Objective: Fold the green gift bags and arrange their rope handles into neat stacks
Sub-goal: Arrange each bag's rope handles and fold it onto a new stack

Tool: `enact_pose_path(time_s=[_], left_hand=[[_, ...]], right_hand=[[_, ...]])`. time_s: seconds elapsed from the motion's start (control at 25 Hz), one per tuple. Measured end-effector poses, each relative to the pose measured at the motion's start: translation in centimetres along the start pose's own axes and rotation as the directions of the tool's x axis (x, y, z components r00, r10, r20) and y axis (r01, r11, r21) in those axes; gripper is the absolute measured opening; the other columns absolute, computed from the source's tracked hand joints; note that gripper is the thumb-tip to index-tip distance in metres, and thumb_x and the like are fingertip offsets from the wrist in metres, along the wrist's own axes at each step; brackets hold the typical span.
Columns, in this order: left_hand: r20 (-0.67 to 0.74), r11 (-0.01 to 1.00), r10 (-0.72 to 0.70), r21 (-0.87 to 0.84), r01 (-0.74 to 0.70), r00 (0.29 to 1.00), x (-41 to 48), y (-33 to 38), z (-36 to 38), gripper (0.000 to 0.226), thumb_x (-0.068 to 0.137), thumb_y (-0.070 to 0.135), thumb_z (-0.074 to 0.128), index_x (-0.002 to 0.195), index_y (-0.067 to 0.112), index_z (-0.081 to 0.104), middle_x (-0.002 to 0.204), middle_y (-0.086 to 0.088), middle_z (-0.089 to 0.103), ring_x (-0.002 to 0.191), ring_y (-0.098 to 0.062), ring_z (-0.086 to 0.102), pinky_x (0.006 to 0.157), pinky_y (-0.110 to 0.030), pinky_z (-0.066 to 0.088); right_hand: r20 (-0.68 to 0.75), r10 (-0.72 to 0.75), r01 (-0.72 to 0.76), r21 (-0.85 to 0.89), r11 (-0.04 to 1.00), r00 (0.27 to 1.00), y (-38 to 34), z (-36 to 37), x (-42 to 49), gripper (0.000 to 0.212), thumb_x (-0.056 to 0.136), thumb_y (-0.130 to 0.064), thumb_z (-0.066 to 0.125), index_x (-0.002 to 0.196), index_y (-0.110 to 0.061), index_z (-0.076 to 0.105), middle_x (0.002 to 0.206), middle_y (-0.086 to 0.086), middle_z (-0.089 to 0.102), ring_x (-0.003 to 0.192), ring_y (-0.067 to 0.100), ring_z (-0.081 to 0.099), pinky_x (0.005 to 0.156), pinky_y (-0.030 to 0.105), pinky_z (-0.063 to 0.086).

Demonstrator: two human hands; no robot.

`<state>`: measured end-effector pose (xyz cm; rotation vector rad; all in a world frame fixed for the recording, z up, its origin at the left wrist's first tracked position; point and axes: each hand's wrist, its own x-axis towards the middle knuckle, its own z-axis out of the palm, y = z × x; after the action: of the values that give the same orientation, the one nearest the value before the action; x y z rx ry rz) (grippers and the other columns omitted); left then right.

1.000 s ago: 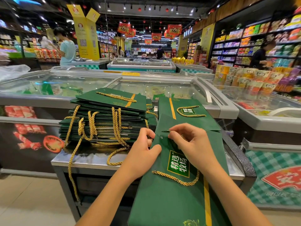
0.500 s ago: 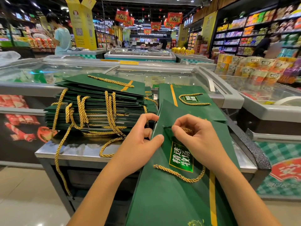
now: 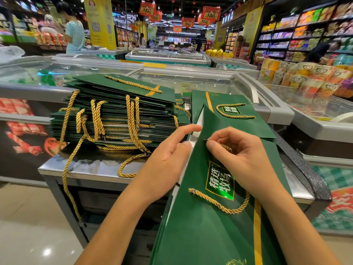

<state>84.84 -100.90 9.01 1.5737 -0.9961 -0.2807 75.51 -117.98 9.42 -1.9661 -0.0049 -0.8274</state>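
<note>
Up close, the right hand (image 3: 242,159) is curled, thumb and forefinger pinching the gold rope handle (image 3: 219,204) at the top edge of the green gift bag (image 3: 210,236), where a small dark tip shows just past the fingertips. More of that rope loops across the bag's front, below the printed label and out from under the wrist. The left hand (image 3: 168,159) grips the bag's left edge: thumb against the white inner fold, forefinger stretched straight towards the open mouth, the other fingers curled. The bag lies tilted, its top on the bench (image 3: 86,165) and its bottom hanging off the near edge towards the camera. Just beyond it a second green bag (image 3: 248,127) lies flat, handle on top. Left of both hands sits a tall stack of folded bags (image 3: 114,115), their gold ropes (image 3: 66,178) spilling down the side, several trailing over the bench edge. Behind the bench stands a glass-topped freezer chest (image 3: 277,111).
</note>
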Motion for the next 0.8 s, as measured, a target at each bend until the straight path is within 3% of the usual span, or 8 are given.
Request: enact_pose_path(time_s=[0.08, 0.2, 0.28, 0.4, 0.48, 0.6, 0.72, 0.8], left_hand=[[0.03, 1.0, -0.005, -0.029, 0.006, 1.0, -0.16, 0.18, 0.09, 0.032, 0.103, 0.043, 0.042, 0.133, 0.05, 0.051, 0.104, -0.035, 0.062, 0.099, -0.051, 0.061, 0.091, -0.065, 0.051], [0.055, 1.0, -0.006, -0.013, 0.007, 0.998, -0.1, 0.33, 0.05, 0.035, 0.097, 0.056, 0.047, 0.132, 0.054, 0.049, 0.104, -0.036, 0.062, 0.1, -0.052, 0.061, 0.096, -0.067, 0.047], [0.063, 1.0, 0.008, -0.007, -0.008, 0.998, 0.05, 0.45, 0.1, 0.033, 0.098, 0.056, 0.048, 0.131, 0.055, 0.048, 0.102, -0.031, 0.064, 0.102, -0.046, 0.062, 0.099, -0.062, 0.048], [0.073, 1.0, 0.03, 0.002, -0.03, 0.997, 0.2, 0.42, 0.15, 0.036, 0.094, 0.057, 0.051, 0.13, 0.056, 0.048, 0.085, -0.002, 0.071, 0.089, -0.025, 0.068, 0.091, -0.042, 0.055], [0.091, 0.999, 0.031, -0.04, -0.027, 0.995, 0.29, 0.21, 0.1, 0.037, 0.095, 0.056, 0.055, 0.131, 0.053, 0.049, 0.097, -0.006, 0.075, 0.095, -0.021, 0.072, 0.094, -0.048, 0.056], [0.109, 0.998, 0.033, -0.057, -0.027, 0.993, 0.34, 0.0, 0.1, 0.035, 0.097, 0.056, 0.054, 0.13, 0.047, 0.053, 0.108, -0.007, 0.074, 0.104, -0.022, 0.071, 0.098, -0.047, 0.055], [0.049, 0.999, 0.044, 0.003, -0.044, 0.998, 0.46, -0.16, 0.13, 0.027, 0.107, 0.04, 0.04, 0.127, 0.04, 0.059, 0.116, 0.004, 0.069, 0.113, -0.006, 0.062, 0.101, -0.022, 0.048], [0.056, 1.0, 0.016, -0.004, -0.015, 0.998, 0.77, -0.28, 0.34, 0.025, 0.107, 0.034, 0.04, 0.123, 0.04, 0.058, 0.111, -0.023, 0.065, 0.104, -0.032, 0.065, 0.098, -0.046, 0.053]], right_hand=[[-0.032, 0.01, -0.009, 0.022, 1.0, 0.999, -0.07, 0.01, -0.09, 0.004, 0.088, -0.011, 0.077, 0.086, -0.013, 0.076, 0.078, 0.003, 0.074, 0.073, 0.024, 0.07, 0.072, 0.043, 0.058], [-0.081, 0.006, -0.003, 0.033, 0.999, 0.997, 0.12, 0.08, -0.11, 0.008, 0.084, -0.011, 0.081, 0.09, -0.016, 0.078, 0.081, 0.003, 0.075, 0.076, 0.03, 0.07, 0.074, 0.054, 0.058], [-0.082, -0.022, 0.026, 0.039, 0.999, 0.996, 0.27, 0.08, 0.02, 0.023, 0.084, -0.008, 0.08, 0.103, -0.021, 0.078, 0.088, 0.002, 0.073, 0.078, 0.03, 0.066, 0.073, 0.051, 0.058], [0.008, -0.147, 0.147, -0.055, 0.988, 0.989, 0.33, 0.08, 0.07, 0.042, 0.092, -0.003, 0.071, 0.125, -0.029, 0.07, 0.097, 0.001, 0.065, 0.082, 0.02, 0.062, 0.073, 0.028, 0.053], [0.05, -0.208, 0.213, -0.136, 0.968, 0.977, 0.39, 0.13, 0.06, 0.04, 0.094, -0.002, 0.067, 0.125, -0.028, 0.069, 0.101, 0.001, 0.063, 0.091, 0.019, 0.062, 0.079, 0.019, 0.048], [0.046, -0.229, 0.233, -0.153, 0.96, 0.972, 0.47, 0.03, -0.01, 0.032, 0.093, -0.003, 0.069, 0.115, -0.025, 0.069, 0.101, 0.0, 0.065, 0.098, 0.02, 0.063, 0.085, 0.022, 0.048], [0.044, -0.213, 0.217, -0.127, 0.968, 0.976, 0.63, 0.01, -0.07, 0.031, 0.09, -0.001, 0.071, 0.108, -0.026, 0.066, 0.101, 0.0, 0.065, 0.1, 0.019, 0.063, 0.086, 0.024, 0.05], [0.041, -0.213, 0.216, -0.106, 0.971, 0.976, 0.81, -0.03, -0.02, 0.031, 0.089, 0.001, 0.072, 0.106, -0.025, 0.065, 0.1, 0.001, 0.066, 0.099, 0.02, 0.064, 0.086, 0.026, 0.051]])
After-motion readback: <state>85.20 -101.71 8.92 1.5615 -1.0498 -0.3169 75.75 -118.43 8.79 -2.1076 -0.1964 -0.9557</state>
